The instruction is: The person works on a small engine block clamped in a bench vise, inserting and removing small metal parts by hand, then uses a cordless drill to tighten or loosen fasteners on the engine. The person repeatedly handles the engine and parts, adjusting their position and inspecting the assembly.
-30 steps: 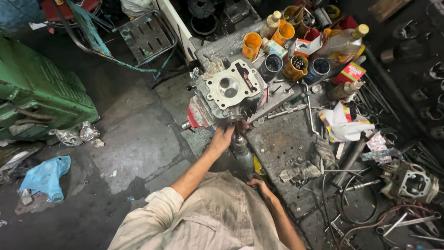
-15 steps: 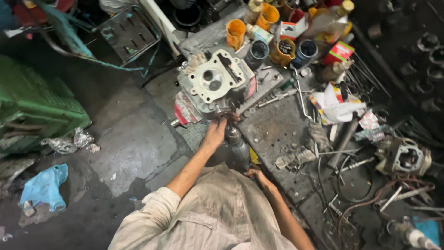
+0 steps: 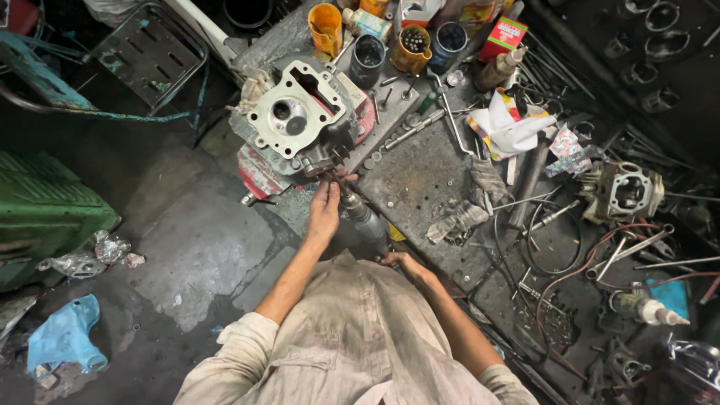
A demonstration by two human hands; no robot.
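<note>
Cylinder head (image 3: 298, 120) — a grey cast-metal engine part with a round bore and a rectangular opening on its upper face — sits at the far left end of the grimy metal counter (image 3: 420, 180), on top of a red-edged piece. The person's left hand (image 3: 324, 210) reaches far forward, arm nearly straight, fingers pressed against the near lower edge of the cylinder head where the tip of a grey cylindrical power tool (image 3: 364, 219) meets it. The hand is clenched loosely about the tool's front end. The right hand (image 3: 401, 262) is drawn in close to the body, elbow bent, at the near end of the same tool; whether it grips that end I cannot tell, since the tool and sleeve hide the fingers. Just right of the head lie sockets and a bent wrench (image 3: 450, 124) — farther off stand orange cups (image 3: 325, 28) and dark tins (image 3: 367, 60).
</note>
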